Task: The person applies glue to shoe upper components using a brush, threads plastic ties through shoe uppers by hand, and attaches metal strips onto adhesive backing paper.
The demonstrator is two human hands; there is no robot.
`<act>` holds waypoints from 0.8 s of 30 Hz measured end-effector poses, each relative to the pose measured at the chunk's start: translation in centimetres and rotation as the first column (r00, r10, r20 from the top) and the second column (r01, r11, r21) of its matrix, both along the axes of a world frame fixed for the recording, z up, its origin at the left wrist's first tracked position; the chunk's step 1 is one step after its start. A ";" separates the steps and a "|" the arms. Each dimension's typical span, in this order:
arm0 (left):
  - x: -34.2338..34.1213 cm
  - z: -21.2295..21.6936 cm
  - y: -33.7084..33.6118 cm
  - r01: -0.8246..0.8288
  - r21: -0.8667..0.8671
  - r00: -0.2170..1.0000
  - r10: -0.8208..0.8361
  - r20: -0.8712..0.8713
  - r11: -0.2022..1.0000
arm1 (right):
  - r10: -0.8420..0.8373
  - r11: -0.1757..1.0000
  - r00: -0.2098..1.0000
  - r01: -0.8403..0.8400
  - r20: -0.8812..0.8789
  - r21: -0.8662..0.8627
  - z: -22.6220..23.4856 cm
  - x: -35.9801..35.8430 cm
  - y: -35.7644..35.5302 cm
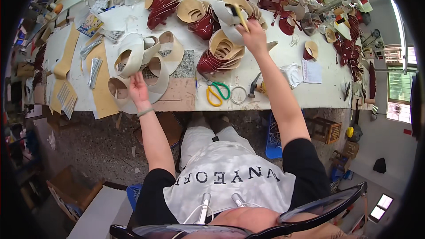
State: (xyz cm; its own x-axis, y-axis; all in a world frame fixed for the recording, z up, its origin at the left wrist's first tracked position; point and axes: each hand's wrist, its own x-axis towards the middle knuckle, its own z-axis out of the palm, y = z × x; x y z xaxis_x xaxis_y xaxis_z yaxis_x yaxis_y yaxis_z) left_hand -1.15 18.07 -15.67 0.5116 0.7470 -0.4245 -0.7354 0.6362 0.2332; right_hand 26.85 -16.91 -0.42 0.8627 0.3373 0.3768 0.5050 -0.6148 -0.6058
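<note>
My left hand (138, 88) is closed at the lower edge of a white shoe upper (131, 60), a curved, band-like piece; its thumb and fingertips are partly hidden. Several similar pale uppers (170, 48) lie around it, overlapping on the table. Further right and farther away, my right hand (254, 37) grips a brush (241, 18) with a yellowish handle. The dark end of the brush is over a white rounded object (223, 13) whose kind I cannot make out. Just left of my right hand stands a stack of dark red shoe uppers (208, 64) with beige linings.
Green-and-yellow-handled scissors (214, 97), a roll of tape (238, 94) and a hammer (254, 85) lie near the table's front edge. More red uppers (161, 9) are at the back. Tan sheets (99, 79) with silvery strips (94, 71) cover the left side. White paper (312, 71) lies right.
</note>
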 end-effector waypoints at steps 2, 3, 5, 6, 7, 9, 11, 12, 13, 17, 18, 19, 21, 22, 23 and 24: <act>-2.1 -0.6 -1.9 0.244 -0.141 0.967 -0.251 -0.034 0.959 | -0.039 0.999 0.999 0.040 0.028 -0.013 -1.6 3.3 3.4; -1.8 0.9 -4.1 0.201 -0.215 0.964 -0.232 -0.131 0.956 | -0.141 0.984 0.984 0.151 0.110 -0.095 -3.3 5.1 3.7; -3.1 2.8 -9.6 0.130 -0.308 0.947 -0.211 -0.244 0.942 | -0.227 0.953 0.955 0.258 0.193 -0.157 -3.8 7.4 4.1; -4.6 2.9 -11.7 0.318 -0.179 0.909 -0.353 -0.221 0.931 | -0.167 0.963 0.985 0.152 -0.052 -0.223 -2.8 8.2 4.1; -5.0 4.9 -13.8 0.449 -0.118 0.840 -0.464 -0.281 0.886 | -0.119 0.964 0.947 0.038 -0.298 -0.265 -2.0 8.4 3.7; -4.3 9.8 -17.2 0.536 -0.034 0.761 -0.500 -0.413 0.843 | 0.019 0.999 0.971 -0.026 -0.239 -0.025 1.0 6.6 3.8; -2.0 13.5 -19.4 0.721 0.253 0.635 -0.470 -0.613 0.645 | 0.278 0.894 0.922 -0.147 -0.268 0.424 6.0 2.3 3.0; 0.0 14.9 -20.3 0.737 0.366 0.650 -0.448 -0.614 0.568 | 0.295 0.882 0.904 -0.134 -0.308 0.451 7.5 0.3 1.7; 2.1 16.3 -20.9 0.737 0.474 0.669 -0.423 -0.612 0.481 | 0.317 0.868 0.883 -0.124 -0.345 0.481 8.8 -1.5 0.6; 7.2 21.8 -24.6 0.668 0.648 0.736 -0.459 -0.499 0.367 | 0.408 0.781 0.779 -0.029 -0.475 0.624 11.9 -10.6 -3.7; 7.3 22.3 -25.4 0.682 0.656 0.705 -0.531 -0.471 0.324 | 0.414 0.775 0.742 0.016 -0.527 0.632 12.3 -12.5 -5.1; 7.4 22.7 -26.1 0.694 0.666 0.663 -0.603 -0.443 0.273 | 0.418 0.766 0.704 0.067 -0.575 0.640 12.4 -13.9 -6.3; 5.8 22.4 -27.7 0.827 0.533 0.523 -0.598 -0.607 0.181 | 0.390 0.753 0.652 0.180 -0.650 0.633 11.7 -16.1 -8.4; 5.0 21.9 -28.6 0.840 0.518 0.494 -0.627 -0.603 0.164 | 0.383 0.734 0.622 0.244 -0.683 0.634 10.6 -16.8 -9.8; 4.4 21.6 -29.3 0.852 0.502 0.465 -0.653 -0.598 0.147 | 0.378 0.713 0.589 0.306 -0.714 0.630 9.4 -17.5 -11.2; 3.9 21.1 -29.7 0.861 0.492 0.446 -0.658 -0.606 0.130 | 0.353 0.699 0.585 0.354 -0.730 0.621 9.9 -18.5 -11.9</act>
State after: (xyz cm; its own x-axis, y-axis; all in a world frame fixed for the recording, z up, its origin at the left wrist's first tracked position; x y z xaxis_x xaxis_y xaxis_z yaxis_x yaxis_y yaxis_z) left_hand 2.71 -11.61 5.47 0.9753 0.0753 -0.2077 0.1622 0.3943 0.9046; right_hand 8.39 -28.81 9.43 0.8991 0.3061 -0.3131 -0.3640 0.1252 -0.9229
